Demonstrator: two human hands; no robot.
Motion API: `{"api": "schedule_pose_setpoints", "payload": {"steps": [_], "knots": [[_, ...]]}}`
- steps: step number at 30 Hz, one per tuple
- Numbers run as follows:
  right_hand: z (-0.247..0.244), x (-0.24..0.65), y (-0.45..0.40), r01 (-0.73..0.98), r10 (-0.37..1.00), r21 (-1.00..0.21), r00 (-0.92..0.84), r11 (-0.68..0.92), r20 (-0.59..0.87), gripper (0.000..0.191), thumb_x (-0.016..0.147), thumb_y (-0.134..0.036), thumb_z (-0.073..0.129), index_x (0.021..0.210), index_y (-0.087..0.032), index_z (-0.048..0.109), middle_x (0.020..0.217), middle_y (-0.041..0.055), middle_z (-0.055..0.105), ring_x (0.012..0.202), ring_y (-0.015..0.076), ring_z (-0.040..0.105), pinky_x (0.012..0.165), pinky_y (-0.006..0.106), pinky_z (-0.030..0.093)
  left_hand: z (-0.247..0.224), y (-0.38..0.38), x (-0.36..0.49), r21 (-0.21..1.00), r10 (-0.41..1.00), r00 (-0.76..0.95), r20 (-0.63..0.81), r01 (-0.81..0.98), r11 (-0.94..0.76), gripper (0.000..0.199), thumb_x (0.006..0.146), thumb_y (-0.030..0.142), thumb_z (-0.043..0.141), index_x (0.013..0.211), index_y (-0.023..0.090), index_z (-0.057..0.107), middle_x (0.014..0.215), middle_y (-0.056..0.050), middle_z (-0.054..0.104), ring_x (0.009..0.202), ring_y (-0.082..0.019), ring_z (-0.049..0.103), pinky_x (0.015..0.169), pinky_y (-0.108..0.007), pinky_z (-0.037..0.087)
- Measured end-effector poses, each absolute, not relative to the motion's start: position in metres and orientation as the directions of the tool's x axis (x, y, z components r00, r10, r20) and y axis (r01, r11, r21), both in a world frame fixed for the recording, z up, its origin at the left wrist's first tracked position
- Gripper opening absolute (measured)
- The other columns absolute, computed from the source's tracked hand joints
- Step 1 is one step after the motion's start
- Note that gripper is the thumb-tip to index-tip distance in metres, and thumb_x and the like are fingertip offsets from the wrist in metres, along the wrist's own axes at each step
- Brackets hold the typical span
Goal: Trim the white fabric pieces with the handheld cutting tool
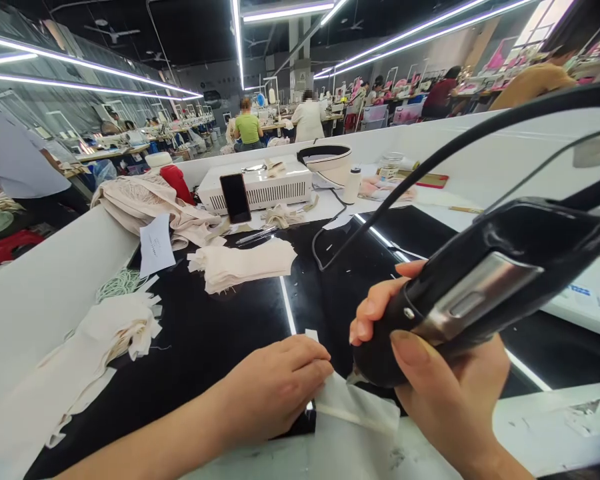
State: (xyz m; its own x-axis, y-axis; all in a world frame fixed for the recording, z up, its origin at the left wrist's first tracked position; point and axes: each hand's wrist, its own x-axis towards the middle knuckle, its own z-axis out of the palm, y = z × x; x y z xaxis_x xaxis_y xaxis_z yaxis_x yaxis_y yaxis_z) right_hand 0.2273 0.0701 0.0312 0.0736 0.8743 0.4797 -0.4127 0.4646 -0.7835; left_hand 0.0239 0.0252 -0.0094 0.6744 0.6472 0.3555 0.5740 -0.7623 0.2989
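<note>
My right hand [430,373] is wrapped round a black corded handheld tool [460,293] with a silver panel on its side. The tool's small metal tip points down and left, close to a thin whitish fabric piece [355,400] at the table's near edge. My left hand [280,383] has its fingers pressed together on that fabric, left of the tip; a pale end sticks out beyond the fingers. What lies under the fingers is hidden. A stack of cream fabric pieces [250,263] lies farther off on the glossy black tabletop [200,360].
More cream pieces [75,373] lie at left beside green cord [125,285] and a paper label [156,245]. Behind stand a phone [235,199], a white vented box [275,187] and a visor [330,163]. The tool's thick black cable [430,160] arches across the right. People sit at sewing stations beyond.
</note>
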Motion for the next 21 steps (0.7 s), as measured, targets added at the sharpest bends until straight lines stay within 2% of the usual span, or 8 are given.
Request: {"api": "schedule_pose_setpoints", "payload": {"steps": [4,9,12,15,21], "knots": [[0.030,0.227,0.070,-0.414,0.859,-0.770,0.067,0.486,0.507,0.043,0.093,-0.050,0.098,0.121,-0.030,0.073,0.085,-0.0017,0.077,0.063,0.0154,0.072,0.057,0.026,0.066,-0.018,0.028,0.016,0.315,0.668,0.666,0.332,0.589,-0.744,0.022,0.120,0.011,0.051,0.132,0.014,0.069,0.131,-0.011,0.078,0.126,-0.025,0.076,0.116,-0.035,0.064],[0.032,0.226,0.070,-0.396,0.838,-0.759,0.054,0.517,0.543,0.033,0.096,-0.047,0.096,0.103,-0.027,0.069,0.086,0.0000,0.077,0.061,0.0154,0.072,0.055,0.026,0.065,-0.017,0.022,0.012,0.322,0.684,0.648,0.335,0.604,-0.729,0.025,0.124,0.018,0.048,0.140,0.018,0.066,0.132,-0.009,0.077,0.125,-0.022,0.075,0.113,-0.032,0.064],[0.033,0.225,0.070,-0.399,0.846,-0.763,0.072,0.509,0.528,0.036,0.094,-0.048,0.098,0.110,-0.028,0.072,0.084,-0.0009,0.077,0.060,0.0159,0.071,0.053,0.026,0.064,-0.015,0.020,0.011,0.280,0.686,0.657,0.313,0.627,-0.727,0.026,0.126,0.026,0.048,0.145,0.023,0.066,0.131,-0.009,0.075,0.120,-0.022,0.075,0.107,-0.032,0.066],[0.034,0.226,0.069,-0.394,0.863,-0.779,0.085,0.488,0.498,0.044,0.091,-0.049,0.100,0.121,-0.030,0.073,0.082,-0.0010,0.077,0.060,0.0178,0.070,0.050,0.029,0.064,-0.015,0.017,0.012,0.212,0.673,0.667,0.319,0.642,-0.737,0.028,0.126,0.034,0.047,0.141,0.024,0.068,0.129,-0.009,0.073,0.115,-0.023,0.074,0.105,-0.035,0.066],[0.033,0.232,0.069,-0.387,0.859,-0.782,0.056,0.489,0.509,0.045,0.092,-0.047,0.100,0.123,-0.029,0.073,0.081,0.0001,0.079,0.055,0.0175,0.068,0.047,0.029,0.060,-0.019,0.013,0.013,0.184,0.682,0.663,0.309,0.662,-0.727,0.027,0.125,0.036,0.050,0.140,0.024,0.070,0.135,-0.010,0.072,0.117,-0.023,0.073,0.108,-0.036,0.066]]}}
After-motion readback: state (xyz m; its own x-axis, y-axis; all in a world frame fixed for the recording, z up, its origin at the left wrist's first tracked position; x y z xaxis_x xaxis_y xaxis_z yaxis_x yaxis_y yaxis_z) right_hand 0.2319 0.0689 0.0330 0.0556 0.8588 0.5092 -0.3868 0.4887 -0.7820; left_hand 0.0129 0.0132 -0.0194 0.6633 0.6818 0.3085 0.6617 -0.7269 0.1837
